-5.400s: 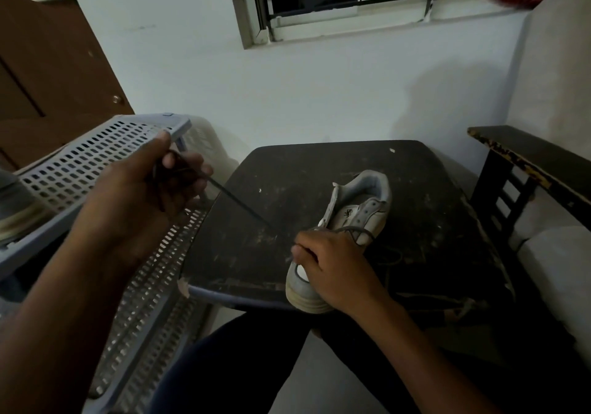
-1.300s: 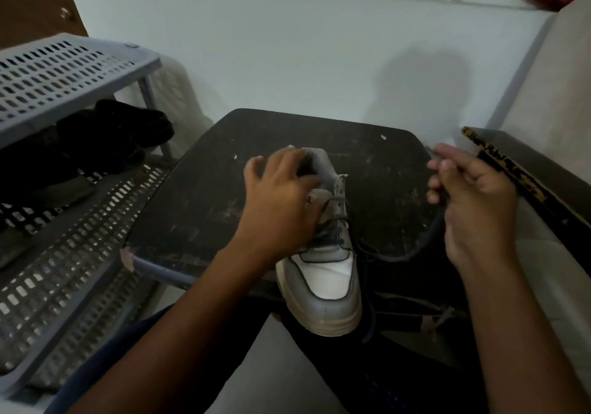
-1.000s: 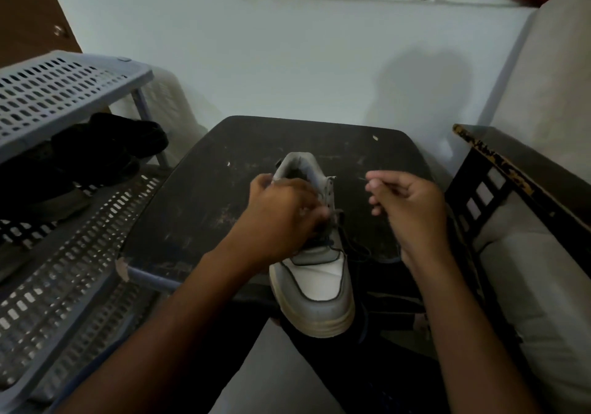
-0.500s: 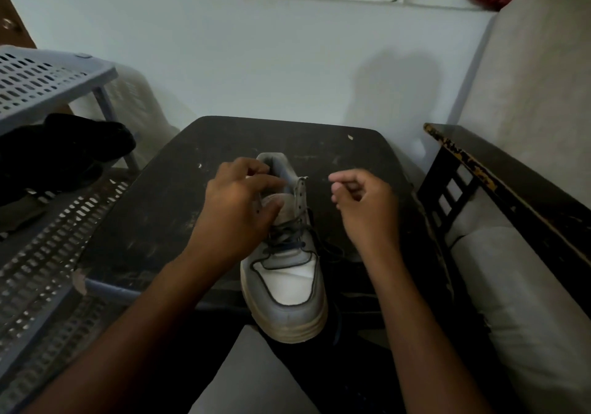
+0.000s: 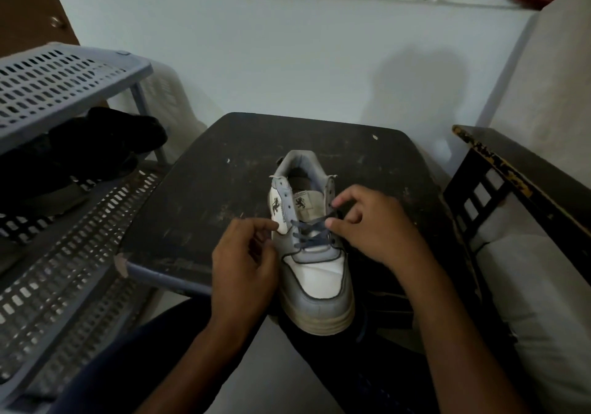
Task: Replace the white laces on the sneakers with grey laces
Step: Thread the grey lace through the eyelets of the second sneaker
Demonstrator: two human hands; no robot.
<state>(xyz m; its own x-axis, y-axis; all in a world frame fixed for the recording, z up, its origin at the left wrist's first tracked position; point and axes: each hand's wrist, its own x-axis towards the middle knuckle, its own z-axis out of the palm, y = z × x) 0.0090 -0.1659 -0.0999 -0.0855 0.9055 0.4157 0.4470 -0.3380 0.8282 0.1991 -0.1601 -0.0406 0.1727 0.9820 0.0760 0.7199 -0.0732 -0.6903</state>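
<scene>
While the sneaker (image 5: 311, 247) is stood on the near edge of the dark table (image 5: 198, 209), toe pointed toward the person, a grey lace (image 5: 311, 233) is seen crossed through its lower eyelets. The lace is pinched by the right hand (image 5: 372, 228) at the shoe's right side. The left hand (image 5: 244, 261) is loosely curled just beside the left side; whether anything is held there cannot be told.
</scene>
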